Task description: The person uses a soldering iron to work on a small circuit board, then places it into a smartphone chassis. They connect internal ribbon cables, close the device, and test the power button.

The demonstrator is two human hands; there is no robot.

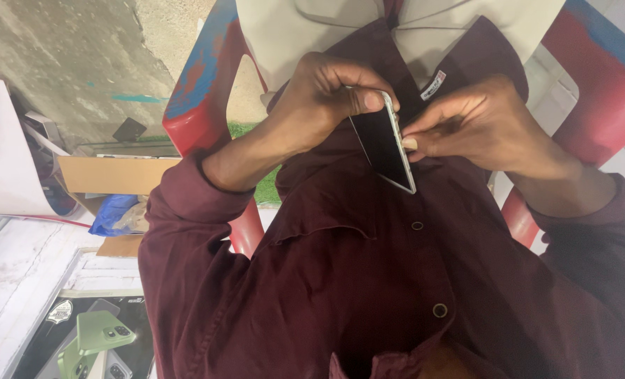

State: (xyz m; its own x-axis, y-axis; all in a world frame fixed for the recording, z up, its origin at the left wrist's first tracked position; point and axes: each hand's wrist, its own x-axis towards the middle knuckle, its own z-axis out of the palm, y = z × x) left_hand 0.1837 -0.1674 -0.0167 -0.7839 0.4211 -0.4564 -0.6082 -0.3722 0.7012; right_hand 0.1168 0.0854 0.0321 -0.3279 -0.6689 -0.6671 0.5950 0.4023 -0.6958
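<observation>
Glossy black glass faces the camera on a thin phone (385, 149) held edge-on at upper centre of the frame, its pale metal rim running diagonally down to a corner that points at the shirt. Left hand (319, 95) is closed around the upper end, thumb pressed on the top edge and fingers curled behind. Right hand (484, 123) pinches the right-hand rim between thumb and fingertips, about midway along the edge. Both hands grip the phone; it rests on nothing and hangs just above the chest.

Directly behind and below lies a maroon shirt (369, 281), soft woven cloth with deep folds, round buttons down the front and long sleeves bunched at both wrists. A small white label shows near the collar, upper centre. The shirt fills most of the frame and hides whatever lies under the hands.

A red plastic chair (200, 91), smooth with blue scuffing on its arm, frames the body at left and right. At middle left stands a brown cardboard box (112, 175), with crumpled blue plastic (112, 214) beneath it. At lower left a dark printed poster (91, 337) shows green phones. Rough grey concrete (67, 56) fills the upper left.
</observation>
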